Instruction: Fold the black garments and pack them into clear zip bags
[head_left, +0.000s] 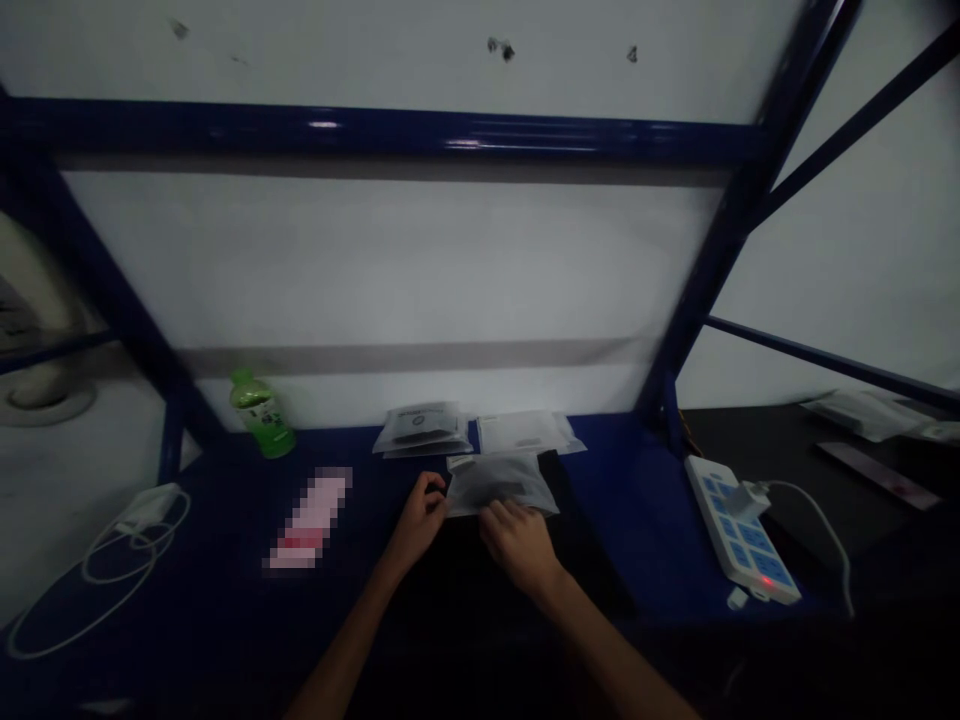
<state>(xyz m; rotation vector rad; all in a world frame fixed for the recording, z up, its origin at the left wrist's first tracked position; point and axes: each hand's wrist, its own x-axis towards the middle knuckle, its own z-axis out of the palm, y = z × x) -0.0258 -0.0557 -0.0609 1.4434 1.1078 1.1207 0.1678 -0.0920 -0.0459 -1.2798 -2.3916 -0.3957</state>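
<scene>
A frosted plastic bag (504,481) with something dark inside lies in front of me on a dark cloth-like sheet (585,550). My left hand (422,518) is at the bag's left edge, fingers curved with a gap between thumb and forefinger, and nothing shows in it. Over the bag's front edge, the fingers of my right hand (521,540) are bent and pressed together on the plastic. Their tips are partly hidden. Just behind are another frosted bag (439,425) with a dark item inside and a paler frosted bag (525,430).
On the blue tabletop (622,490) a green bottle (262,415) stands back left, near a pixelated pink-white card (311,520). A white cable (112,570) coils far left. At right lies a power strip (742,530) with a plugged-in charger (746,500). Blue frame bars (390,130) cross behind.
</scene>
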